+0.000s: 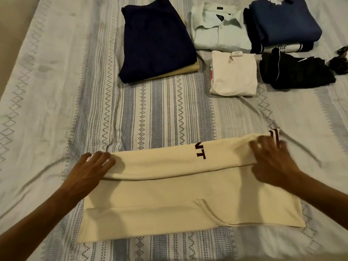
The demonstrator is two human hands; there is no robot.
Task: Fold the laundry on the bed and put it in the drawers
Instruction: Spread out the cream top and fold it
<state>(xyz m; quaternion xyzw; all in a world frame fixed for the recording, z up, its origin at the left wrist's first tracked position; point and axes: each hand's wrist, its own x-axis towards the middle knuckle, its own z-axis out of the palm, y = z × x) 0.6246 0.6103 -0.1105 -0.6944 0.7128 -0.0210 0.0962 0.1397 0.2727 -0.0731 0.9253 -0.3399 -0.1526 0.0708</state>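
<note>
A cream garment (178, 204) with dark maroon lettering lies flat on the bed in front of me. Its far part is folded over toward me in a long band. My left hand (90, 168) grips the left end of that band, fingers curled over the fold. My right hand (271, 157) grips the right end, beside a maroon-striped cuff (274, 137). The right hand is slightly blurred.
Folded piles lie at the far side of the patterned bedsheet (56, 102): a navy garment on a yellow one (158, 42), white shirts (218, 31), a small white top (234, 74), a blue sweater stack (282, 23), and black clothes (295, 74).
</note>
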